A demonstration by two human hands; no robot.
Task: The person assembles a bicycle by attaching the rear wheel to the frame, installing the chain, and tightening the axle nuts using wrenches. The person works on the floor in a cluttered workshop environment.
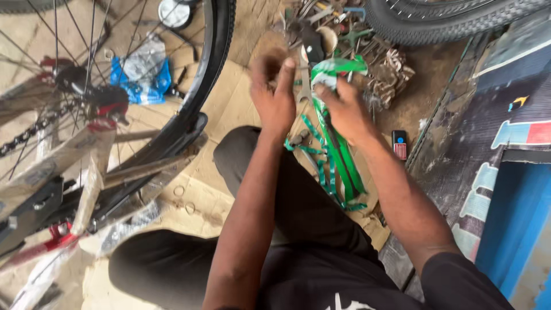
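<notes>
Head view shows both hands raised together above the person's knees, working on a bundle of green strapping [338, 155] and a metal wrench [305, 80]. The left hand [274, 95] is blurred; its fingers seem curled toward the wrench's shaft, though I cannot tell how firmly they close on it. The right hand [344, 109] pinches the crumpled upper end of the strapping between thumb and fingers.

The strapping hangs from that pinch: its long axis runs from the right hand down and slightly rightward toward the person's body, the gathered end pointing away from them and the loose tails trailing onto the cardboard [229, 109] spread on the floor. The wrench stands roughly upright between the hands, its head pointing away from the person.

Judging from this, the loose tails could snag on the pile of small metal parts [367, 63] just beyond the hands, or tangle around the wrench, since both are handled in one tight space. A slipping wrench would drop onto the person's leg. The bicycle wheel [189, 74], left of the left hand, stands close enough that a jerked elbow might knock it.
</notes>
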